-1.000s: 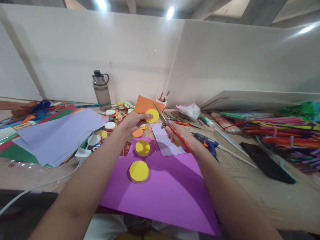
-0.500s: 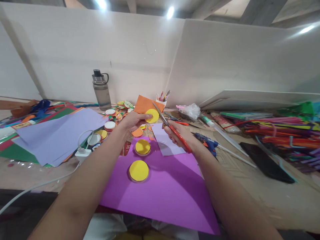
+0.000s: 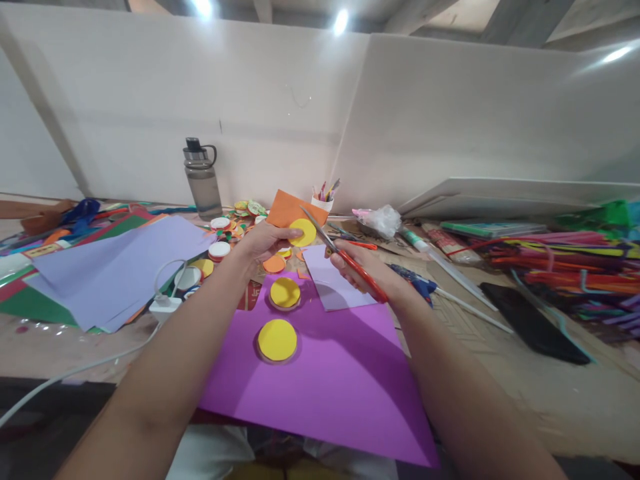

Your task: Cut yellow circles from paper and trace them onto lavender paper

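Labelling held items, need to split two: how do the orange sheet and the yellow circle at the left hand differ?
Shape: the orange sheet has straight edges and corners; the yellow circle is round.
Size: the sheet looks wider than the circle.
Layering: the circle is in front, and the sheet is partly covered by it.
Shared: both are thin, flat and held by the left hand.

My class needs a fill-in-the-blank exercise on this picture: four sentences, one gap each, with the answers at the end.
1. The right hand holds red-handled ____.
2. The left hand pinches a yellow circle with paper coloured ____.
3. Two yellow-topped discs lie on a large ____ sheet.
4. In the picture, the bottle stands to the ____ of the white cup.

Missing words: scissors; orange; purple; left.
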The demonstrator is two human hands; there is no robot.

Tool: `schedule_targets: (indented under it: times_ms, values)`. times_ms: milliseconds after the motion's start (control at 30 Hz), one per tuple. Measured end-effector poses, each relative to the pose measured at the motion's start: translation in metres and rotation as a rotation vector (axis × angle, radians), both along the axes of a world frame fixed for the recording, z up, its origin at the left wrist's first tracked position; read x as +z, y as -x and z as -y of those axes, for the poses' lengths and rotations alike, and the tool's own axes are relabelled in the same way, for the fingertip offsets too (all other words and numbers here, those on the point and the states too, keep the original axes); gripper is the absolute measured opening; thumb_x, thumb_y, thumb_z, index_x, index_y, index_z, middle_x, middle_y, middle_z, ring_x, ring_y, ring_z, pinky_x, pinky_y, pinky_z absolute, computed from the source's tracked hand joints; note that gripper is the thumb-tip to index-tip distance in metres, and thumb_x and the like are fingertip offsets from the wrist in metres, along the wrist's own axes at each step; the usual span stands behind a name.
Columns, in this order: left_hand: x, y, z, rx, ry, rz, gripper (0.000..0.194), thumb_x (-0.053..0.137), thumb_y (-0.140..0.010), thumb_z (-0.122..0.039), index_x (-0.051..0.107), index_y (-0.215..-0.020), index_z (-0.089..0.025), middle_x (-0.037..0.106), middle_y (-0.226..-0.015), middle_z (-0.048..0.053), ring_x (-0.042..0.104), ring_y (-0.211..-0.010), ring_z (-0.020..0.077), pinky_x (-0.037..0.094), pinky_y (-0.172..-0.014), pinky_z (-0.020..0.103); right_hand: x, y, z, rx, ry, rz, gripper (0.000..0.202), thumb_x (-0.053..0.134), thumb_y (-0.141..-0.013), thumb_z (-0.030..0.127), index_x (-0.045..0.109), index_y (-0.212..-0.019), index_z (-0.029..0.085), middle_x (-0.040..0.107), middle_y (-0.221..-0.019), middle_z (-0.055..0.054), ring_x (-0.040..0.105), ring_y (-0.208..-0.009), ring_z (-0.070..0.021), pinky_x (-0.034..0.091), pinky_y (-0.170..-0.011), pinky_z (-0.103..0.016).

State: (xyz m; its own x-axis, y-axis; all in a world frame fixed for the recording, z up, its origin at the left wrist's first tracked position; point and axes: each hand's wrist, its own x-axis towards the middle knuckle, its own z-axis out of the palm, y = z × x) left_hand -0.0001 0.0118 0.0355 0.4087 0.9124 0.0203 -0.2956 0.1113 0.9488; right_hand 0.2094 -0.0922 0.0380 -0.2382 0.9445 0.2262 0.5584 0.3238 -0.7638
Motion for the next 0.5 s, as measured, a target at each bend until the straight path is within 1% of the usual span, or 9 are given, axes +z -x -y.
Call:
schedule_targets:
  times_ms: [100,200,367,500]
  values:
    - [0.0003,0.0003,0.0007,-0.022,-0.002,-0.011,0.031,0.082,-0.051,-0.009,0.071,-0.079,-0.012,0.072,-0.081,0.005,0.066,-0.074,0.0150,0.053,-0.072,0.028,0.0001,-0.0026,-0.0013,0.021,0.022,0.050,0.037,0.048,-0.089,0.057,0.050,-0.079,0.022,0.045,-0.063,0.003,0.040,-0.052,-0.0104,0.031,-0.047,-0.023]
    - [0.0003,0.0006,0.0010,-0.028,0.007,-0.007,0.031,0.082,-0.051,-0.009,0.071,-0.080,-0.012,0.072,-0.081,0.004,0.066,-0.074,0.0152,0.053,-0.074,0.029,0.0004,-0.0037,-0.0014,0.009,0.015,0.072,0.038,0.047,-0.089,0.058,0.047,-0.077,0.022,0.044,-0.062,0.004,0.039,-0.051,-0.0096,0.029,-0.046,-0.023]
    - [0.0011,0.0021,0.0007,-0.035,0.011,-0.019,0.031,0.081,-0.052,-0.009,0.071,-0.080,-0.011,0.071,-0.080,0.005,0.065,-0.074,0.0153,0.053,-0.074,0.029,0.0013,-0.0043,-0.0001,0.012,0.023,0.084,0.037,0.048,-0.089,0.057,0.044,-0.076,0.022,0.043,-0.062,0.004,0.038,-0.050,-0.0089,0.028,-0.046,-0.022]
    - [0.0011,0.0037,0.0003,-0.051,0.002,-0.044,0.032,0.083,-0.051,-0.011,0.071,-0.081,-0.011,0.071,-0.080,0.005,0.065,-0.074,0.0149,0.053,-0.074,0.029,0.0031,-0.0052,0.0011,0.031,0.035,0.083,0.037,0.047,-0.090,0.056,0.046,-0.078,0.022,0.044,-0.063,0.004,0.039,-0.051,-0.0088,0.028,-0.046,-0.022]
